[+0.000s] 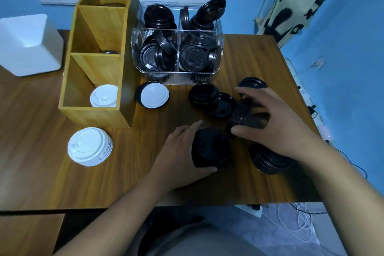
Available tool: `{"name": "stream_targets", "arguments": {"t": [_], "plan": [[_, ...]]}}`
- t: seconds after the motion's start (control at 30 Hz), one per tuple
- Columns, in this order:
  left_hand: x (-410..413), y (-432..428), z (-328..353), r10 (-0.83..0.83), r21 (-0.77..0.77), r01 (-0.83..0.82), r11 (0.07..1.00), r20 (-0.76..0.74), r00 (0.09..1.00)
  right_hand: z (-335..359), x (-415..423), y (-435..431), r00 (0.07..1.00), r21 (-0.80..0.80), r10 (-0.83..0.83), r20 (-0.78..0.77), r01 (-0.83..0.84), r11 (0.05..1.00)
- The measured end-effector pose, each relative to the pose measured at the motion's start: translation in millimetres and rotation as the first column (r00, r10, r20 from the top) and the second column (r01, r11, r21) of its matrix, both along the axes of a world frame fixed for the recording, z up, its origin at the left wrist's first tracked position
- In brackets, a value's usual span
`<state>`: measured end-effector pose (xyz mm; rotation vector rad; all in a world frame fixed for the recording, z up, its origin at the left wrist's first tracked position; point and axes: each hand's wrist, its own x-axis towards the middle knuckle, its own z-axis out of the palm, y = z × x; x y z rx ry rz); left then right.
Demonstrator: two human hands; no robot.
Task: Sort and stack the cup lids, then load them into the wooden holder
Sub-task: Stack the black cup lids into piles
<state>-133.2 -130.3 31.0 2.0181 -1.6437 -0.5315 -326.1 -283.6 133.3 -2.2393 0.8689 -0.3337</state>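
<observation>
A short stack of black lids point(209, 147) sits near the middle of the table point(41, 110). The left hand point(178, 156) grips it from its 9 o'clock side, thumb curled under the near edge and fingers over the far edge. At 1 o'clock from it the right hand point(278, 127) is clamped on a tilted bunch of dark lids point(245, 117), fingers curled round the far side and thumb on the near side. A low black pile point(268, 162) lies under the right wrist at 4 o'clock, and loose black lids point(204, 93) lie at 12 o'clock. The wooden holder point(93, 116) stands at 10 o'clock, with white lids point(104, 96) in its nearest compartment. A white stack point(90, 146) rests on the table at 9 o'clock, just in front of the holder. A single white lid point(153, 95) lies on a black one at 11 o'clock. Behind it stands a clear bin point(219, 35) crowded with black lids
</observation>
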Motion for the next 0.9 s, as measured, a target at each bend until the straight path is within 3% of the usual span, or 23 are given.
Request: {"name": "stream_targets", "arguments": {"t": [0.03,0.1,0.3,0.47,0.8,0.9], "plan": [[1,0,-1,-0.008,0.001,0.008,1.000,-0.006,1.000,1,0,7,0.991,0.021,0.059,0.121,-0.062,0.998],[3,-1,-2,-0.025,-0.001,0.025,1.000,-0.014,1.000,-8,2,16,0.965,-0.025,0.159,0.209,-0.157,0.987],[3,0,-1,-0.006,0.011,0.007,1.000,-0.065,0.998,-42,15,19,0.955,-0.062,0.279,-0.104,-0.286,0.956],[4,0,-3,-0.009,0.018,0.010,1.000,-0.082,0.997,-43,21,20,0.897,-0.073,0.372,-0.240,-0.398,0.914],[6,-1,-5,-0.039,0.001,0.039,0.999,-0.090,0.995,-46,17,16,0.859,-0.044,0.447,-0.249,-0.471,0.881],[6,0,-8,-0.035,-0.004,0.035,0.999,-0.055,0.998,-46,19,17,0.866,-0.136,0.403,-0.296,-0.455,0.880]]}}
